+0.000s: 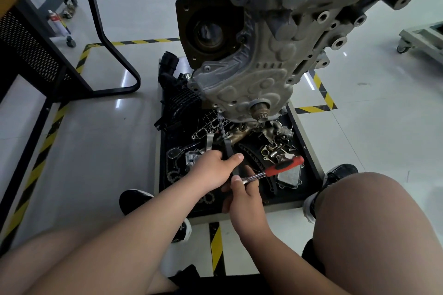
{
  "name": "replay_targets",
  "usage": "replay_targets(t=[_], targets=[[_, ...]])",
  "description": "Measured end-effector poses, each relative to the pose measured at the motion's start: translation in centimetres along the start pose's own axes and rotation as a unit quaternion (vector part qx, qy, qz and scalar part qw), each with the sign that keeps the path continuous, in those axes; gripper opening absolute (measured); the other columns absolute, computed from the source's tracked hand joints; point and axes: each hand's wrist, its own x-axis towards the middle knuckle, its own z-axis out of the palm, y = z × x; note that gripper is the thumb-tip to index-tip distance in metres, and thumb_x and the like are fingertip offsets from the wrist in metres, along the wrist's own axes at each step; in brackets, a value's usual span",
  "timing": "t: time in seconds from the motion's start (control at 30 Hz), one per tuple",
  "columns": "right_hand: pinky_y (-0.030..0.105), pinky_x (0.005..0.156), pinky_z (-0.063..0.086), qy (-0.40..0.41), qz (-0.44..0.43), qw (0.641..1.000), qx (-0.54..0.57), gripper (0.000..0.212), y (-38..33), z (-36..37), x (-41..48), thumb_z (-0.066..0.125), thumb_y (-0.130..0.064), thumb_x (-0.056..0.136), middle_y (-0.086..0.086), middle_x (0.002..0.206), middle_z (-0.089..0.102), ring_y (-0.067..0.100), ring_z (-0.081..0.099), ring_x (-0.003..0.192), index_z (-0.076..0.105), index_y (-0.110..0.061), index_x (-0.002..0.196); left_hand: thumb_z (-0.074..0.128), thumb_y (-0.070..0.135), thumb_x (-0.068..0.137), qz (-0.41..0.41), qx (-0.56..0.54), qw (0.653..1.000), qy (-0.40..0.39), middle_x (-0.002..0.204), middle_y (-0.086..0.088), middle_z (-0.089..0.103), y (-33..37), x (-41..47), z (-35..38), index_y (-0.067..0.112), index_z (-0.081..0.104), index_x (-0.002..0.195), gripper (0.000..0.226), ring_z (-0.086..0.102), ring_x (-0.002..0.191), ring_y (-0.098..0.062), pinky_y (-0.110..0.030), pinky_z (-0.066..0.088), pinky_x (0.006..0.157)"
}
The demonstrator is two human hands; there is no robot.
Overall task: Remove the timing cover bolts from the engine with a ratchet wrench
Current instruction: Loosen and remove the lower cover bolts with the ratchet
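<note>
Two hands work low at the engine [287, 7]. The left hand [215, 170] is wrapped round a black handle [226, 149], whose steel shaft [222, 127] reaches up to a bolt [219, 110] at the lower edge of the timing cover [251, 79]. The right hand [244, 196] pinches the chrome end of the red-gripped ratchet [285, 166]. Below lies a black tray [308, 158] of loose parts on a glossy pale floor [107, 139] marked with yellow-black tape [43, 151]. A bench [28, 38] stands left and a wheeled cart [422, 36] right.
</note>
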Motion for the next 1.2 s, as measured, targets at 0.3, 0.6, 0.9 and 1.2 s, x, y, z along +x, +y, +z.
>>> replay_targets(t=[0.3, 0.6, 0.9, 1.2], targets=[[0.027, 0.051, 0.039, -0.079, 0.249, 0.892, 0.370, 0.052, -0.9, -0.2, 1.1, 0.028, -0.042, 0.101, 0.002, 0.059, 0.047, 0.015, 0.036, 0.043, 0.056, -0.007, 0.076, 0.057, 0.053, 0.087, -0.021, -0.021, 0.999, -0.014, 0.066, 0.001, 0.063, 0.2, 0.0, -0.1, 0.016, 0.066, 0.080, 0.039, 0.062, 0.067, -0.018, -0.032, 0.047, 0.063], [0.023, 0.050, 0.042, -0.061, 0.326, 0.872, 0.360, 0.070, -0.8, 0.3, 0.8, 0.032, -0.055, 0.099, -0.003, 0.052, 0.040, 0.012, 0.037, 0.040, 0.073, -0.005, 0.070, 0.061, 0.049, 0.089, -0.018, -0.027, 0.999, -0.020, 0.082, -0.001, 0.073, -0.3, 0.1, -0.1, 0.019, 0.069, 0.089, 0.031, 0.070, 0.073, -0.018, -0.031, 0.054, 0.073], [0.023, 0.052, 0.042, -0.030, 0.346, 0.879, 0.326, 0.054, -0.6, 0.6, 0.2, 0.043, -0.056, 0.096, -0.004, 0.054, 0.042, 0.011, 0.038, 0.042, 0.067, -0.011, 0.079, 0.061, 0.056, 0.086, -0.013, 0.016, 1.000, -0.008, 0.081, -0.001, 0.073, -0.6, 0.1, -0.2, 0.018, 0.070, 0.087, 0.039, 0.068, 0.080, -0.016, -0.038, 0.054, 0.084], [0.028, 0.057, 0.050, 0.024, 0.224, 0.948, 0.223, 0.032, 0.4, 0.6, 0.0, 0.057, -0.041, 0.096, -0.001, 0.076, 0.069, 0.010, 0.054, 0.049, 0.066, -0.011, 0.103, 0.062, 0.059, 0.083, -0.009, 0.028, 1.000, -0.002, 0.081, 0.001, 0.070, -0.8, 0.4, -0.1, 0.019, 0.070, 0.083, 0.041, 0.066, 0.079, -0.016, -0.038, 0.054, 0.082]])
